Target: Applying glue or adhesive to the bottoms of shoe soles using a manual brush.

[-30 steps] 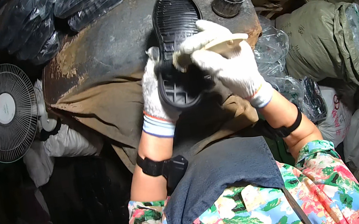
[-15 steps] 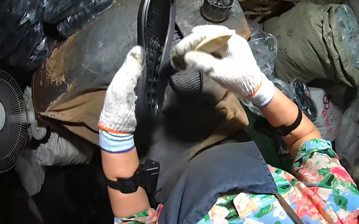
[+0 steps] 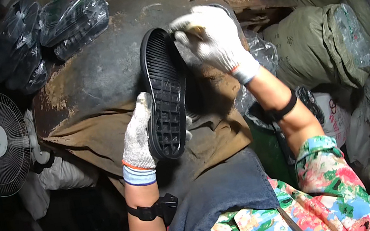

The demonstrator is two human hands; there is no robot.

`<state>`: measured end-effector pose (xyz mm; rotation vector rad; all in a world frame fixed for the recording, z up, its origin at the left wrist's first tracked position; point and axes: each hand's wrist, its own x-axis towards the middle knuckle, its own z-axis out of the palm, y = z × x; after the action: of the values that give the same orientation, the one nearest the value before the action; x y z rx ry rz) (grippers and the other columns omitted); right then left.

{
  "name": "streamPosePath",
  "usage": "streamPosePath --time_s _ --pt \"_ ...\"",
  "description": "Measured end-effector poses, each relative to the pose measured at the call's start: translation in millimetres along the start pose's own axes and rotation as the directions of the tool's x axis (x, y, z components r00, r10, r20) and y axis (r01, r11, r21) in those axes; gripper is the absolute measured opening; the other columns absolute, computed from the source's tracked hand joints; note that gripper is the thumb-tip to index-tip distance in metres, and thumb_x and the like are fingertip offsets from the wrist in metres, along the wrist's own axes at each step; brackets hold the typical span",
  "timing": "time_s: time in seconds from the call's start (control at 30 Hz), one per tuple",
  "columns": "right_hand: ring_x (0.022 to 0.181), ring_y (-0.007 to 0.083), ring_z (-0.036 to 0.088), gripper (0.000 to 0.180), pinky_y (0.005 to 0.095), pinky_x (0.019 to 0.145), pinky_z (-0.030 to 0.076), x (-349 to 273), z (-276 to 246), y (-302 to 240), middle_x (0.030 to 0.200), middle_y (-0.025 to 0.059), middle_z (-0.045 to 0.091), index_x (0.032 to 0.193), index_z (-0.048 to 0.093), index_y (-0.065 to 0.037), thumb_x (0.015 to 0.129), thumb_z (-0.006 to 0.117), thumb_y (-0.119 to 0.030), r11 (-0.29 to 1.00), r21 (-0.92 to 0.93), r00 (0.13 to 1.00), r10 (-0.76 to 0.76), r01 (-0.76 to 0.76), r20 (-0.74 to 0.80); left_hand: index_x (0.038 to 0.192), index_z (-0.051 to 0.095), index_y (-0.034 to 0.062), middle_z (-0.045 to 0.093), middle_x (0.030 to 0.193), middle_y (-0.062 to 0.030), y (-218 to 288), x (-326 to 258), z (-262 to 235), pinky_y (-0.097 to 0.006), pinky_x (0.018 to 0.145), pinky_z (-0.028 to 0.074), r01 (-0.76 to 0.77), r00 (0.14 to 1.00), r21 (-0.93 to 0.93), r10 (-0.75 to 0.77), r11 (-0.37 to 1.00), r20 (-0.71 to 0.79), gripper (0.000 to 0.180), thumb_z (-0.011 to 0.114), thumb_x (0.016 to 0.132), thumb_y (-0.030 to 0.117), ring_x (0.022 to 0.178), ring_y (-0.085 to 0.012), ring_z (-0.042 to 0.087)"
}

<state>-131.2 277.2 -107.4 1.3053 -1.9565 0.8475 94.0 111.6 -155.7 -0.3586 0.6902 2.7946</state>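
Black rubber sole (image 3: 165,94) stands tilted in the left hand (image 3: 138,136), whose grip holds its heel steady. Just above, the right hand (image 3: 212,39) grips a small brush (image 3: 189,28) tight against the sole's toe.

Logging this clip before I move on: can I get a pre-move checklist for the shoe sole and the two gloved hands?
1. Left hand grips the black shoe sole at its lower end: ok.
2. Sole tread faces the camera: ok.
3. Right hand at the sole's top end, closed on a small pale tool: ok.
4. Tool touching the sole: cannot tell.
5. Gloves on both hands: ok.
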Motion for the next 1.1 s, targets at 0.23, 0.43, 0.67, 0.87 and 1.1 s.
streamPosePath --time_s 0.23,0.43,0.67,0.87,1.1 --pt "0.081 0.0236 0.073 0.015 0.0353 0.078 0.058 22.2 34.7 -11.1 0.086 0.0061 0.077 0.096 0.080 -0.010 0.085 0.079 -0.020 0.980 0.180 0.995 0.090 -0.079 -0.052 0.159 0.033 -0.0033 0.041 0.157 -0.0333 -4.8 5.9 9.9 -0.075 0.092 0.053 0.047 0.967 -0.331 0.040 0.942 0.251 0.079 0.032 0.109 0.059 0.119 -0.0586 0.060" --pt "0.087 0.0121 0.074 0.017 0.0260 0.083 0.058 -16.0 42.7 -20.3 0.096 0.0078 0.080 0.108 0.077 0.001 0.092 0.074 -0.003 0.471 0.765 0.774 0.630 -0.439 0.056 0.161 0.026 -0.0045 0.036 0.160 -0.0331 -13.1 8.2 -0.5 -0.074 0.095 0.053 0.068 0.942 -0.411 0.078 0.909 0.327 0.084 0.036 0.108 0.060 0.122 -0.0577 0.059" --pt "0.092 0.0189 0.070 0.017 0.0324 0.084 0.055 -17.3 23.5 -60.5 0.095 0.0056 0.077 0.099 0.080 -0.006 0.084 0.077 -0.015 0.774 0.570 0.960 0.200 -0.278 0.196 0.160 0.031 -0.0008 0.038 0.160 -0.0311 -17.1 2.4 -27.3 -0.074 0.095 0.052 0.039 0.952 -0.366 0.077 0.930 0.296 0.082 0.036 0.107 0.062 0.120 -0.0576 0.060" --pt "0.091 0.0119 0.071 0.015 0.0264 0.084 0.056 -5.0 36.8 -17.2 0.096 0.0039 0.077 0.103 0.079 -0.005 0.090 0.074 -0.006 0.400 0.778 0.833 0.484 -0.485 0.270 0.160 0.031 -0.0013 0.039 0.159 -0.0317 -11.7 3.1 -9.3 -0.075 0.097 0.050 0.149 0.942 -0.460 0.016 0.875 0.335 0.083 0.039 0.107 0.061 0.122 -0.0594 0.058" --pt "0.093 0.0197 0.074 0.017 0.0438 0.110 0.045 -29.7 22.5 -65.3 0.101 0.0011 0.079 0.103 0.080 -0.012 0.088 0.076 -0.019 0.744 0.620 0.961 0.114 -0.250 0.251 0.160 0.036 0.0048 0.042 0.159 -0.0274 -18.9 8.9 -26.0 -0.068 0.099 0.053 0.057 0.946 -0.360 0.064 0.931 0.317 0.078 0.035 0.107 0.063 0.120 -0.0537 0.062"
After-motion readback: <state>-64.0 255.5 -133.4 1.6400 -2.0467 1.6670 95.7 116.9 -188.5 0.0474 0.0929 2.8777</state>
